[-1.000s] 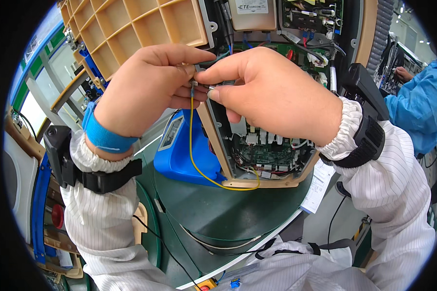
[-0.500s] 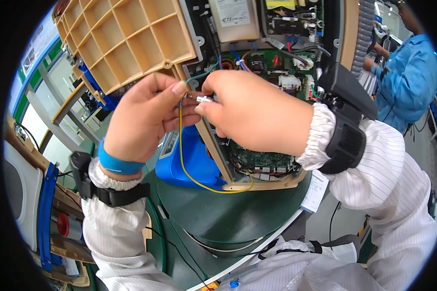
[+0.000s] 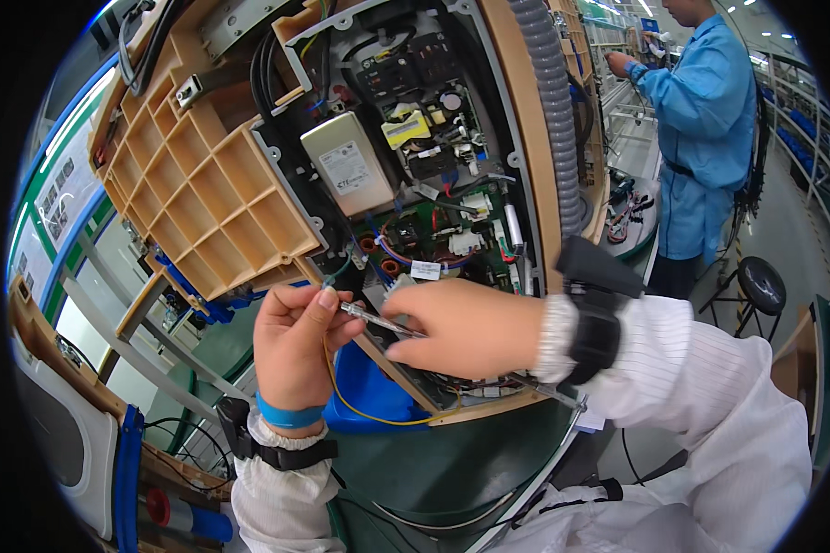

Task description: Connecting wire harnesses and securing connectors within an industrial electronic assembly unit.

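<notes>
Silvery rod [image 3: 378, 320] spans between 2 hands [image 3: 475, 329] — yellow wire [image 3: 387, 423] looping below.

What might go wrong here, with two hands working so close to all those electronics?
The rod runs from the right hand toward the left hand; a slip might jab those fingers.
The yellow wire hangs in a slack loop, so it could snag.
The circuit board is uncovered; a dropped piece might land on it.

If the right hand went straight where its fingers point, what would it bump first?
Apart from the thin silver rod between them, the right hand would probably meet the left hand first; depth is hard to judge.
</notes>
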